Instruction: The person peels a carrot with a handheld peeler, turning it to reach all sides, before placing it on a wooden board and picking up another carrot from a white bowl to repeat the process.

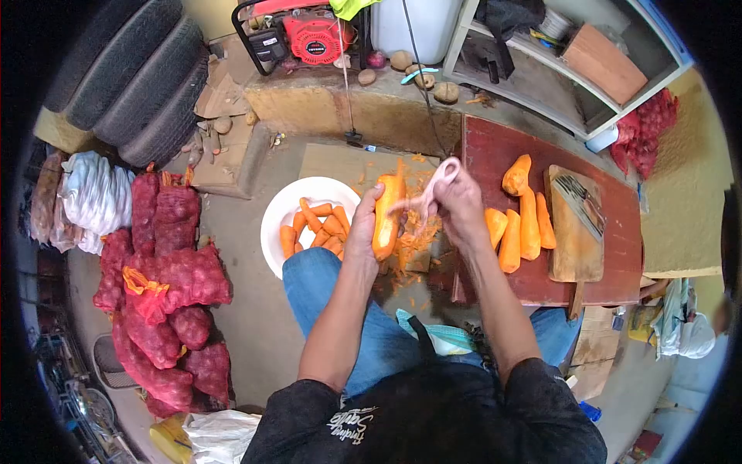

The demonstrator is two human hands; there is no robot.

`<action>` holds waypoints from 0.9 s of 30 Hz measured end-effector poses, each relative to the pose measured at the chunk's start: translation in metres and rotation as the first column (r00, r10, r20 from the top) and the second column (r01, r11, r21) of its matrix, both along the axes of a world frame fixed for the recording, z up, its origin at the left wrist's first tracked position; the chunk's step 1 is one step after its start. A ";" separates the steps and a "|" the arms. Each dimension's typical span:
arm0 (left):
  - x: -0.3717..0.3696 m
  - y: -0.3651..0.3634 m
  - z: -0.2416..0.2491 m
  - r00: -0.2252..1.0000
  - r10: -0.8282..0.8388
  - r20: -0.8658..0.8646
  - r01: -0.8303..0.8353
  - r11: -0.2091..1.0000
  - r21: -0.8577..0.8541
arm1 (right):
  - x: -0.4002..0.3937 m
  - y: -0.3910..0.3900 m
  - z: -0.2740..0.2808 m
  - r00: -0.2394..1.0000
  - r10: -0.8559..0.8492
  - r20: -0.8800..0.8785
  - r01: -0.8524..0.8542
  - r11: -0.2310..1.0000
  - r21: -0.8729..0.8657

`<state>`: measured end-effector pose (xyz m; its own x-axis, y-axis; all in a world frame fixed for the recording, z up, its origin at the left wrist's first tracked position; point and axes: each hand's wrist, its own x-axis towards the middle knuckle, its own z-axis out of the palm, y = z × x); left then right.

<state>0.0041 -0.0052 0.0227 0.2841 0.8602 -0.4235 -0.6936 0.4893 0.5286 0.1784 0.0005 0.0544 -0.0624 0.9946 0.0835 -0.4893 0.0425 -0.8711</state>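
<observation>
My left hand (365,224) is closed around a thick orange carrot (386,224), held upright over the floor. Pinkish-white and loop-handled, a peeler (440,179) sits in my right hand (461,203), its head against or very near the carrot's side. Orange peelings (415,240) lie scattered beneath both hands, on a flat cardboard sheet (328,161). To the left, a white bowl (272,224) holds several unpeeled-looking carrots (331,226). Several large, smooth orange carrots (529,224) rest on the red table (495,143) beside my right hand.
A wooden cutting board (568,259) with knives (581,203) lies on the table. Red mesh sacks (182,286) are piled at left, below stacked tires (147,85). A red generator (313,42) stands on the ledge ahead, with a shelf (541,62) at upper right.
</observation>
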 end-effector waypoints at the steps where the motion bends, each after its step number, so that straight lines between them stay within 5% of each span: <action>1: -0.002 0.000 -0.001 1.000 -0.018 0.020 0.017 1.000 0.011 | 0.006 0.014 -0.004 0.998 -0.063 0.000 0.063 0.998 0.019; 4: -0.005 0.000 -0.004 0.993 -0.073 0.093 0.069 0.997 0.046 | 0.030 0.059 -0.017 0.956 -0.260 0.133 0.237 0.957 0.169; 7: -0.005 0.003 0.000 0.988 -0.071 0.139 0.062 0.996 0.069 | 0.048 0.065 -0.010 0.960 -0.274 0.062 0.269 0.961 0.068; 16: 0.000 0.003 -0.012 0.979 -0.041 0.199 0.048 0.998 -0.029 | -0.013 -0.032 0.013 0.983 0.183 -0.013 -0.184 0.980 -0.072; 21: 0.009 -0.003 0.024 0.978 0.074 0.194 -0.065 0.996 -0.055 | -0.019 -0.009 0.009 0.970 0.208 -0.130 -0.222 0.969 -0.111; 27: 0.002 -0.001 -0.009 0.993 0.005 0.116 -0.014 0.997 0.073 | 0.001 0.045 -0.012 0.980 0.100 -0.171 -0.113 0.991 -0.069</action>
